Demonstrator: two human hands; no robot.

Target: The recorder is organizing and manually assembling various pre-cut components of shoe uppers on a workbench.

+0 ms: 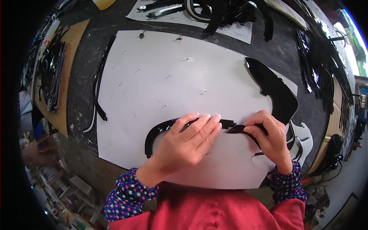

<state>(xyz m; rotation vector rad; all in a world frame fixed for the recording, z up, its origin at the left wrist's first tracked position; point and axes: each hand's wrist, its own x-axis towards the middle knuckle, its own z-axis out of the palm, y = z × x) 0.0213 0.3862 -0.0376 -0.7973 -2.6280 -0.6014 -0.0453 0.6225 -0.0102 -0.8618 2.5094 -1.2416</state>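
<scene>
A curved black strip (153,135) lies on a white board (153,96) in front of me. My left hand (188,140) rests over it with fingers laid out side by side, pressing it to the board. Its right end pokes out past the fingertips. My right hand (268,134) pinches a second black strip (238,129) between thumb and fingers, and the tip of that strip meets or slightly overlaps the first one's end. The rest of the second strip curves down beneath my right hand, partly hidden.
A wide black curved piece (273,82) with a notched edge lies at the board's right. Thin black strips (100,80) lie along its left edge. Bundled black strips sit on brown cardboard (78,57), on a paper sheet (243,32), and at the far right. White pieces (303,135) lie at lower right.
</scene>
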